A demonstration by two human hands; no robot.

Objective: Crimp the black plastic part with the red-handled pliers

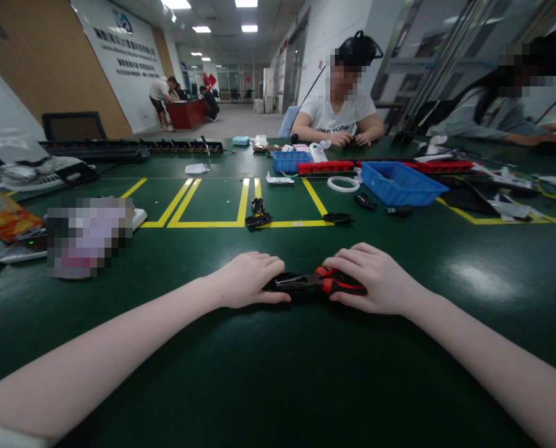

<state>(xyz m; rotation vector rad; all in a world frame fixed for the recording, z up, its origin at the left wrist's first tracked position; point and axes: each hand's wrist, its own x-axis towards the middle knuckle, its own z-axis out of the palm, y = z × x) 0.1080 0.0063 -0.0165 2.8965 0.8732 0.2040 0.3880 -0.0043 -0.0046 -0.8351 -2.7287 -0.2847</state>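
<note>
My right hand [375, 280] is closed around the red and black handles of a pair of pliers [325, 280], whose jaws point left. At the jaws, my left hand [247, 280] pinches a dark black piece [280, 283] between thumb and fingers. Where the jaws meet this piece is hard to make out, since both are dark and partly covered by the fingers. Both hands rest low over the green table [278, 379]. Beyond them lie small black broken-looking parts [258, 219] and a flat black part [338, 218].
Yellow tape lines [203, 224] mark the table. A blue bin [399, 185], a smaller blue bin [291, 162] and a white ring [343, 183] stand farther back. A blurred phone-like object [91, 239] and an orange packet [5, 211] are at left. Across sits a person [338, 115].
</note>
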